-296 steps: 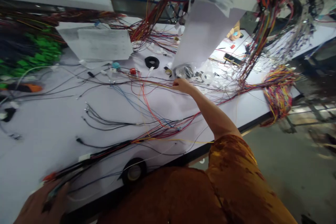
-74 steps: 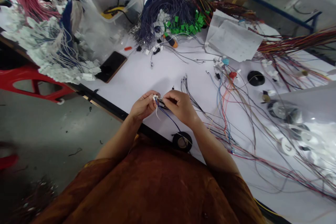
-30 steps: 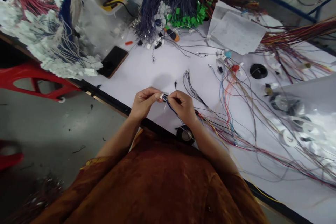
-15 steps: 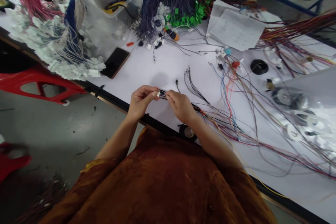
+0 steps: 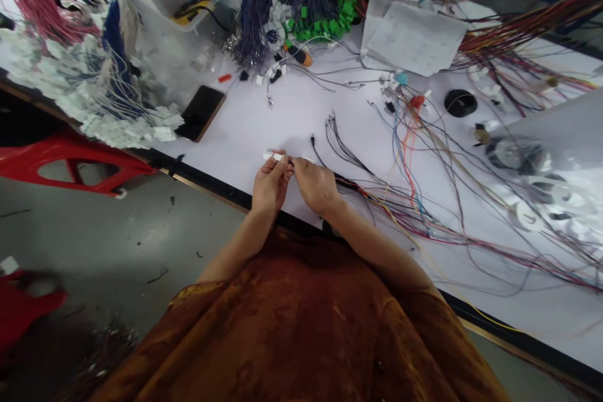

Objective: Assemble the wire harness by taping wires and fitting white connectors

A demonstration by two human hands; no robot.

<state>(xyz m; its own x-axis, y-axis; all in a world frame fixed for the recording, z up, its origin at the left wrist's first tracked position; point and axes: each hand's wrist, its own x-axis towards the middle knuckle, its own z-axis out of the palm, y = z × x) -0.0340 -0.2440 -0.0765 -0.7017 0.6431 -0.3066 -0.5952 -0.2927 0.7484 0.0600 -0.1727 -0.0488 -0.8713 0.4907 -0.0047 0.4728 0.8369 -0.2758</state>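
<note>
My left hand (image 5: 269, 187) is closed in a pinch on a small white connector (image 5: 277, 156) over the front of the table. Close beside it, my right hand (image 5: 316, 187) is pinched at the connector's near side, with a bit of dark wire showing between the fingertips. How far the wire goes into the connector is hidden by the fingers. Right of my hands, several loose black wires (image 5: 346, 154) fan out with small terminals at their ends. They join a multicoloured wire bundle (image 5: 400, 217) running right.
A phone (image 5: 202, 113) lies left of my hands, by a heap of white connectors (image 5: 113, 113). Behind are an orange-and-black tool (image 5: 299, 54), green connectors (image 5: 325, 24) and paper sheets (image 5: 414, 38). A black tape roll (image 5: 460, 102) sits right. A red stool (image 5: 80, 160) stands left.
My hands have come closer together, the left one moving right and turning more upright. The wires that showed between them are now mostly covered by fingers. The view has shifted slightly.
</note>
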